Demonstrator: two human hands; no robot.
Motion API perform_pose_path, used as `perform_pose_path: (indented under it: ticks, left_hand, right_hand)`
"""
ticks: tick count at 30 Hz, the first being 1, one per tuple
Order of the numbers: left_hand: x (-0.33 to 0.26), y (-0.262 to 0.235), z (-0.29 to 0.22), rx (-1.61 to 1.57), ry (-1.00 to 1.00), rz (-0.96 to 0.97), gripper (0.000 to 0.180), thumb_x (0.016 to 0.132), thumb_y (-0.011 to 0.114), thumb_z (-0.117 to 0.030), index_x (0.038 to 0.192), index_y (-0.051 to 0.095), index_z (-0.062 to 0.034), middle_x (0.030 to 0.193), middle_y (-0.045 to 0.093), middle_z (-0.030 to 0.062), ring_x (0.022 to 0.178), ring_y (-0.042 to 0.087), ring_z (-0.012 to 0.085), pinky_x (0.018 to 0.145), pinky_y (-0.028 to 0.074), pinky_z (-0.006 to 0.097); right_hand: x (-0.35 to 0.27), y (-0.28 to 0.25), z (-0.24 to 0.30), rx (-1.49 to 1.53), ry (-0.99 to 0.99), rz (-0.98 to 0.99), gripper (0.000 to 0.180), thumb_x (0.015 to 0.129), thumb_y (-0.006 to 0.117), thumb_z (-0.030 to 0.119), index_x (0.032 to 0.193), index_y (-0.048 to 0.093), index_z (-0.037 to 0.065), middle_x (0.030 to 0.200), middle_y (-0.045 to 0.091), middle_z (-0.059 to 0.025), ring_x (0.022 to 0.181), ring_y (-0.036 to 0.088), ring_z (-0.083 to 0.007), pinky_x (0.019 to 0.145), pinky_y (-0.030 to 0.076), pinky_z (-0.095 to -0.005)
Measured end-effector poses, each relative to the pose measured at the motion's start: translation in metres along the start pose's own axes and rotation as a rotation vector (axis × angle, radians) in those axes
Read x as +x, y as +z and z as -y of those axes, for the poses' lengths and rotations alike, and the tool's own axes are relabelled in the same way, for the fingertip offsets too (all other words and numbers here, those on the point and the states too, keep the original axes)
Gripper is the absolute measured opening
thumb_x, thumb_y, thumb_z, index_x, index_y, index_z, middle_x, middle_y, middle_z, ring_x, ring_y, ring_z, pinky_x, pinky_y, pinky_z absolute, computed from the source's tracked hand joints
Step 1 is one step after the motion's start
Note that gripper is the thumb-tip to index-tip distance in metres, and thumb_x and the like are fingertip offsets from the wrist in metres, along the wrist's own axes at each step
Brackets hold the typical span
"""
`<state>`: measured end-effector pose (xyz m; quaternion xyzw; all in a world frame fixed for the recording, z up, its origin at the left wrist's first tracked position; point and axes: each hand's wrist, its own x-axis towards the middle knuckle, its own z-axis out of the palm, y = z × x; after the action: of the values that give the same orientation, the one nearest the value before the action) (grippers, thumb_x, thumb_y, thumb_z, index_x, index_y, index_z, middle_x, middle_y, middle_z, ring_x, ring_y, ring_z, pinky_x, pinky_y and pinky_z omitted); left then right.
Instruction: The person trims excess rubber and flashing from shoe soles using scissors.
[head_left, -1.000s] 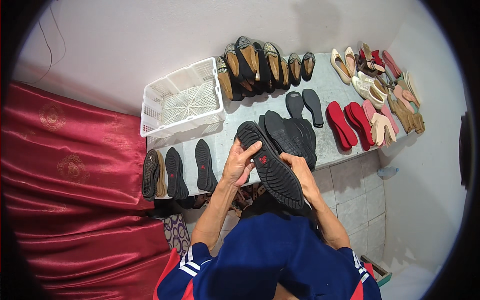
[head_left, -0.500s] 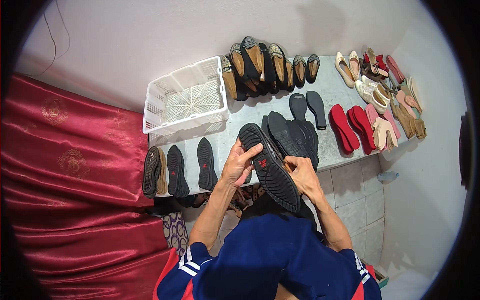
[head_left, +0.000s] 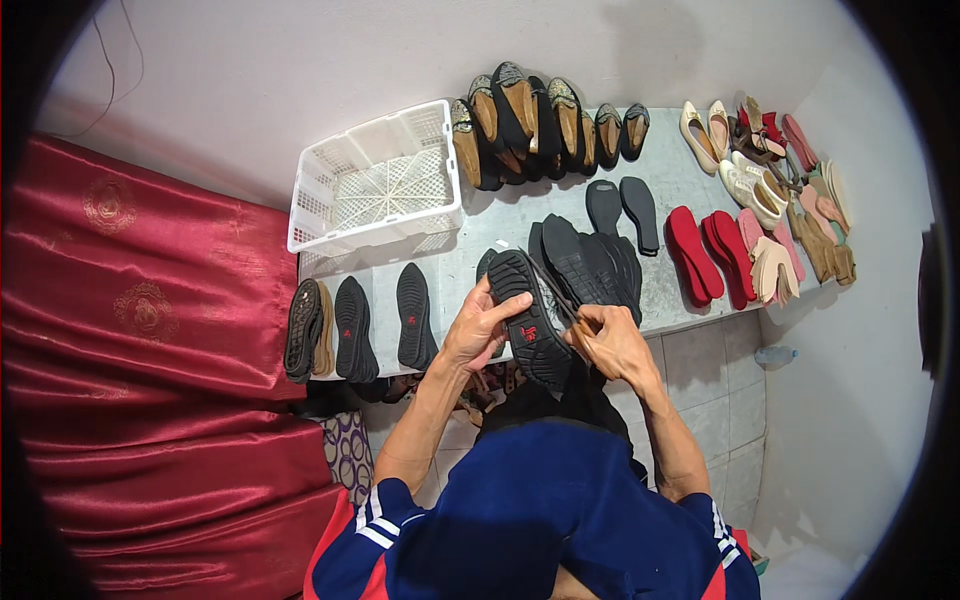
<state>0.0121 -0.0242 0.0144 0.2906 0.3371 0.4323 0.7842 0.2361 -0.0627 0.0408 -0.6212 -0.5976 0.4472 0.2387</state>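
Observation:
My left hand [head_left: 476, 328] grips a black ridged shoe sole [head_left: 527, 325] with a red mark, thumb across its underside. The sole is held tilted in front of me, over the table's near edge. My right hand [head_left: 610, 345] is closed, fingertips pinched at the sole's right side, where a thin dark edge stands a little apart and a paler inner surface shows between. Whether that edge is part of the sole or a separate layer, I cannot tell. Just beyond lies a pile of black soles [head_left: 590, 265]. Another black sole [head_left: 486, 262] is partly hidden behind the held one.
On the grey table [head_left: 500, 225] stand a white plastic basket [head_left: 455, 150] and black patterned flats [head_left: 515, 105]. Black soles [head_left: 412, 310] lie left; red soles [head_left: 690, 255] and cream shoes [head_left: 755, 195] lie right. A red curtain [head_left: 150, 330] hangs left.
The sole has turned in my hands, and its near end now sits higher and further left. A gap shows along its right side. My right hand has shifted slightly right and down.

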Motion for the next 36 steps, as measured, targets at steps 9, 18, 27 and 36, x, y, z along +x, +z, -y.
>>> perform_pose_path:
  ticks: [9, 18, 27, 36]
  left_hand:
    - [-0.004, -0.004, -0.001, 0.074, 0.000, 0.012, 0.039, 0.093, 0.072, -0.003, 0.129, 0.056, -0.0053, 0.108, 0.065, 0.0030, 0.095, 0.069, 0.0126, 0.078, 0.065, 0.030]
    - [-0.009, 0.003, -0.001, 0.094, -0.038, 0.054, 0.044, 0.093, 0.073, -0.005, 0.133, 0.055, -0.0047, 0.111, 0.066, 0.0041, 0.098, 0.069, 0.0135, 0.079, 0.065, 0.030]
    - [-0.013, 0.002, -0.010, 0.205, 0.010, 0.079, 0.043, 0.094, 0.073, -0.005, 0.133, 0.055, -0.0034, 0.113, 0.066, 0.0043, 0.102, 0.067, 0.0133, 0.088, 0.059, 0.029]
    - [-0.018, -0.002, -0.005, 0.221, -0.021, 0.130, 0.045, 0.093, 0.073, -0.006, 0.135, 0.056, -0.0052, 0.119, 0.066, 0.0034, 0.105, 0.064, 0.0126, 0.089, 0.055, 0.029]
  right_hand:
    - [0.003, -0.006, 0.003, -0.021, -0.008, 0.101, 0.036, 0.084, 0.075, 0.026, 0.071, 0.057, -0.002, 0.054, 0.047, -0.0070, 0.053, 0.044, -0.0124, 0.051, 0.039, -0.0358]
    - [0.014, 0.005, -0.011, 0.106, -0.021, 0.204, 0.040, 0.095, 0.069, 0.038, 0.086, 0.057, 0.001, 0.062, 0.049, -0.0037, 0.058, 0.048, -0.0134, 0.055, 0.041, -0.0336]
    - [-0.005, 0.023, 0.002, 0.109, -0.072, 0.033, 0.063, 0.082, 0.079, 0.056, 0.095, 0.056, -0.001, 0.078, 0.055, -0.0097, 0.070, 0.053, -0.0197, 0.066, 0.046, -0.0376]
    - [-0.002, 0.027, 0.015, -0.024, -0.309, -0.268, 0.069, 0.074, 0.085, 0.054, 0.102, 0.059, -0.003, 0.086, 0.060, -0.0157, 0.079, 0.062, -0.0336, 0.073, 0.049, -0.0441]
